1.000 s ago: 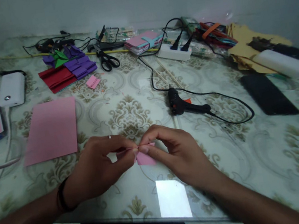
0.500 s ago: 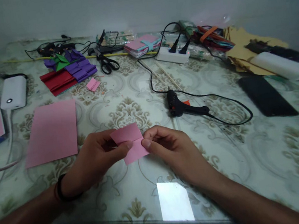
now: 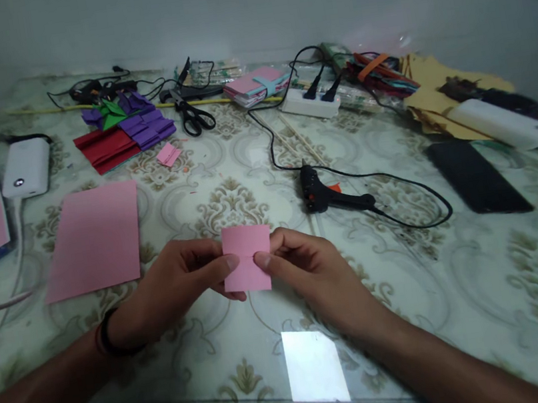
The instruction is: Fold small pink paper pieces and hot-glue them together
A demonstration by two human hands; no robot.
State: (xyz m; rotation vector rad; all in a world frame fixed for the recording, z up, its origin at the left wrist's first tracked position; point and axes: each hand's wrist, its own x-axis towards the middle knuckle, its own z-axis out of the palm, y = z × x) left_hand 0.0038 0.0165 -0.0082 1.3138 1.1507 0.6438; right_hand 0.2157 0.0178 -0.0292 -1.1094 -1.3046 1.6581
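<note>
- Since the earlier frame, the small pink paper (image 3: pixel 250 276) has turned from a slant to nearly straight, its face opened flatter toward the viewer.
- It is held over the near half of the bench (image 3: pixel 197 367), with 1 crease running across its middle.
- The left hand (image 3: pixel 173 283), with a dark band at the wrist, has its grip clamped on the paper's left side, thumb in front.
- The right hand (image 3: pixel 314 269) has its grip closed on the right side, thumb at the crease; the fingers behind are partly hidden.
- To the left lies a larger pink sheet (image 3: pixel 95 241).
- Beyond the hands, to the right, rests a black glue gun (image 3: pixel 332 197); farther right is a black phone (image 3: pixel 478 177).
- Farther back are scissors (image 3: pixel 183 106), red folded paper (image 3: pixel 104 150) and purple folded paper (image 3: pixel 147 129).
- At far right, a dark bundle (image 3: pixel 500 93), too blurred to name surely, lies on yellow material (image 3: pixel 432 73).
</note>
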